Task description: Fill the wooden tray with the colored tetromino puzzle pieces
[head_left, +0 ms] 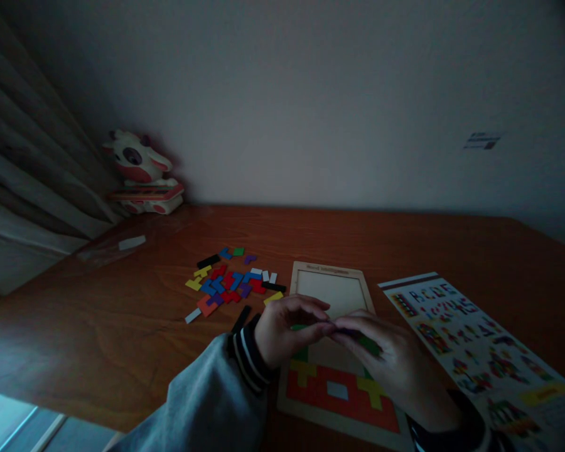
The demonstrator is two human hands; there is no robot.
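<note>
Evidently, we are at a handling step: the right hand (395, 355) pinches a dark piece (351, 333) above the part-filled tray (327, 270) on the desk (122, 326). The left hand (280, 329) meets it — its grip we cannot tell. Next, we judge, calls for matching shape to gap — and one hand's release.
</note>
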